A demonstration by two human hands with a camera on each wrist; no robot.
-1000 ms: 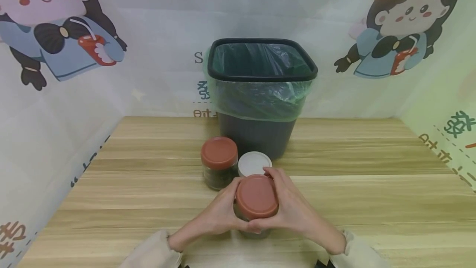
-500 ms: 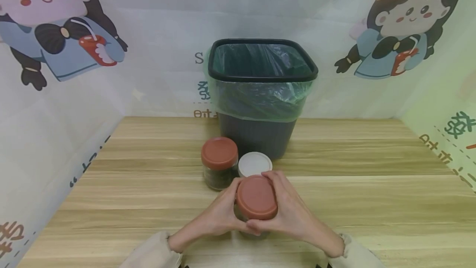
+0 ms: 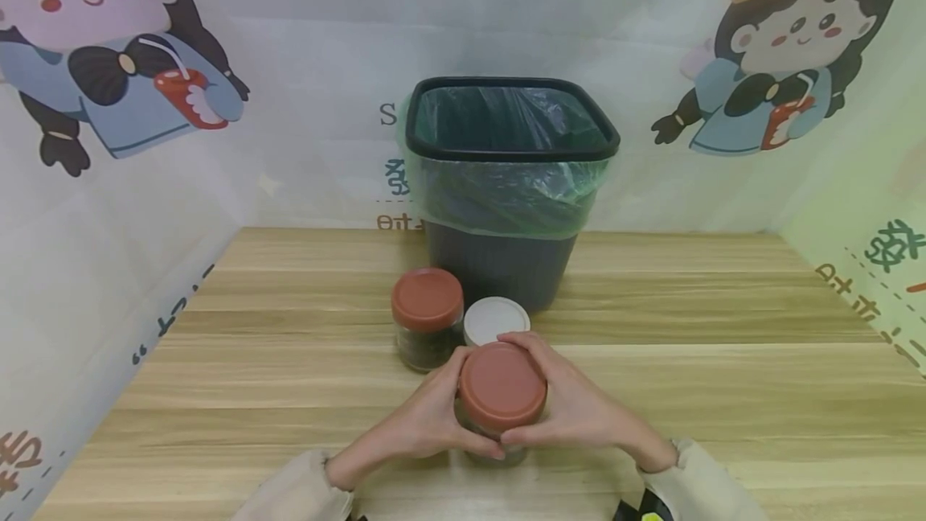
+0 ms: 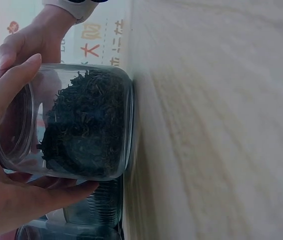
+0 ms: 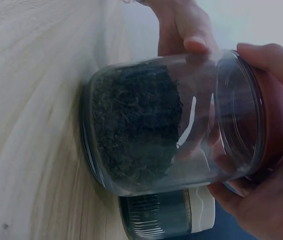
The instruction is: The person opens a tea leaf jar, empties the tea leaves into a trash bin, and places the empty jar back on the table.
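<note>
A glass jar of dark dried leaves stands upright on the table, with a reddish-brown lid on top. My left hand holds the jar from the left, its thumb across the near side and its fingers round the glass on the far side. From the right, my right hand grips the lid, fingers along its far edge and thumb at its near edge. Just behind, a ribbed glass jar with a white lid is partly hidden. Left of that stands another leaf-filled jar with a reddish-brown lid.
A dark bin lined with a green plastic bag stands behind the jars. The wood-grain table is enclosed at the back and sides by printed white sheets with cartoon figures.
My right hand has shifted round the lid: its fingertips slid left along the far edge, and its thumb drew back right from over the left thumb. The left hand and jar stayed in place.
</note>
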